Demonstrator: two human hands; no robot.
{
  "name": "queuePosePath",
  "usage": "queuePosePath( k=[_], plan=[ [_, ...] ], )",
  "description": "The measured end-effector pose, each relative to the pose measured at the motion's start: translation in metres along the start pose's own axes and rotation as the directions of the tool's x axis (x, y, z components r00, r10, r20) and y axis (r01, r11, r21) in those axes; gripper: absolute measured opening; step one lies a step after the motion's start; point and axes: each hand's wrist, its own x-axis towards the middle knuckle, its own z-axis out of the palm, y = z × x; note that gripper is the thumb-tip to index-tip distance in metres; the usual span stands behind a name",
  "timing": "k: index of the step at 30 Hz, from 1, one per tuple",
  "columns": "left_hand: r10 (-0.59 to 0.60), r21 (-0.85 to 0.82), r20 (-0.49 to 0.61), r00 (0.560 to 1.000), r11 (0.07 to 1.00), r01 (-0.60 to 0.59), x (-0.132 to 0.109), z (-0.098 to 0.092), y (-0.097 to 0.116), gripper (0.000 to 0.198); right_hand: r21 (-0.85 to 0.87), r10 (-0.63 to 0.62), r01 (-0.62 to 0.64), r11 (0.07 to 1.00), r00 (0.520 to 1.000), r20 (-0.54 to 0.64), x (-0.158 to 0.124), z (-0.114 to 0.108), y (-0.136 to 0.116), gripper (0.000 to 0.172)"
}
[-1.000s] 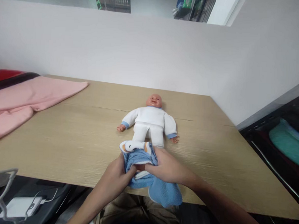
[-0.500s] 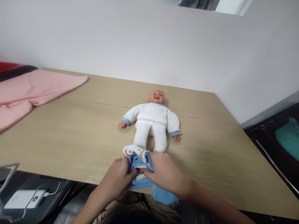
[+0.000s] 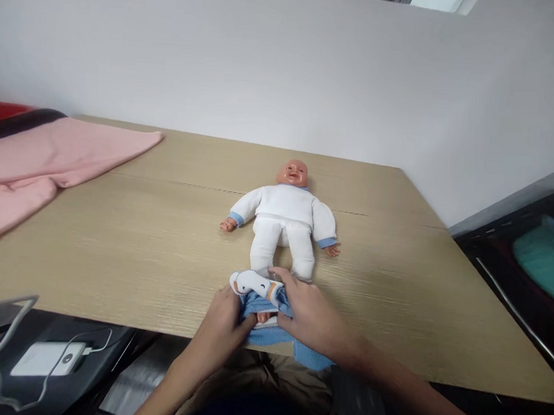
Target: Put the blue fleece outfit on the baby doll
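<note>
A baby doll (image 3: 283,211) in a white top with blue cuffs and white legs lies on its back, head away from me. Bunched around its foot, at the near table edge, is a pair of blue doll trousers (image 3: 265,303) with a white patch printed with a face. My left hand (image 3: 225,316) grips the left side of this cloth, thumb inward. On the other side my right hand (image 3: 304,305) holds the cloth, its index finger reaching up by the doll's lower leg. Pink toes show through the opening between my thumbs.
A pink cloth (image 3: 61,159) lies at the left of the wooden table (image 3: 163,245), beside a red object (image 3: 8,111). Below the left front edge, a white power bank (image 3: 48,358) with a cable rests on a dark seat. A black rack (image 3: 500,293) holding green fabric stands at right.
The doll's toes show more clearly through the cloth opening. My right index finger has stretched up toward the doll's leg. The camera view has shifted slightly.
</note>
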Motion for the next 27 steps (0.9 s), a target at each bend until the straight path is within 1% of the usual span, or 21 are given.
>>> queuePosePath(
  k=[2,5,8,10,12,14,16,18,20,23,25,27],
  plan=[
    [-0.024,-0.113,-0.050,0.998,0.993,0.018,-0.004,0.005,-0.008,0.029,0.108,-0.003,0.007,0.994,0.999,-0.036,-0.001,0.002,0.007,0.073],
    [-0.032,-0.231,-0.093,0.995,0.973,0.009,-0.007,0.011,-0.016,0.030,0.226,-0.048,0.073,0.971,0.992,-0.115,-0.001,0.004,0.015,0.064],
    [0.038,-0.271,-0.151,0.988,0.959,-0.078,-0.004,0.011,-0.020,0.027,0.251,-0.081,0.119,0.961,0.984,-0.157,0.002,0.007,0.020,0.058],
    [0.102,-0.276,-0.205,0.973,0.948,-0.158,0.004,0.008,-0.022,0.035,0.247,-0.097,0.140,0.959,0.979,-0.181,0.005,0.009,0.021,0.057],
    [0.158,-0.292,-0.206,0.966,0.932,-0.215,0.014,0.002,-0.024,0.040,0.214,-0.130,0.177,0.961,0.968,-0.215,0.009,0.010,0.021,0.058],
    [0.180,-0.317,-0.134,0.975,0.924,-0.214,0.023,-0.007,-0.024,0.034,0.150,-0.183,0.226,0.962,0.949,-0.255,0.013,0.007,0.020,0.055],
    [0.166,-0.324,-0.026,0.986,0.931,-0.166,0.032,-0.019,-0.024,0.029,0.101,-0.234,0.268,0.958,0.936,-0.263,0.018,-0.001,0.020,0.048],
    [0.135,-0.316,0.041,0.990,0.942,-0.116,0.040,-0.031,-0.023,0.025,0.102,-0.293,0.319,0.942,0.933,-0.208,0.024,-0.012,0.024,0.042],
    [0.116,-0.313,0.076,0.990,0.946,-0.086,0.049,-0.043,-0.020,0.024,0.141,-0.359,0.375,0.916,0.925,-0.126,0.034,-0.024,0.030,0.037],
    [0.106,-0.312,0.130,0.986,0.948,-0.061,0.062,-0.058,-0.016,0.033,0.232,-0.414,0.413,0.881,0.909,-0.046,0.051,-0.036,0.040,0.029],
    [0.116,-0.305,0.203,0.972,0.951,-0.049,0.069,-0.066,-0.014,0.037,0.284,-0.402,0.393,0.875,0.915,-0.027,0.059,-0.042,0.044,0.033],
    [0.138,-0.304,0.285,0.949,0.951,-0.047,0.073,-0.073,-0.015,0.041,0.279,-0.366,0.356,0.892,0.931,-0.017,0.059,-0.048,0.045,0.041]
  ],
)
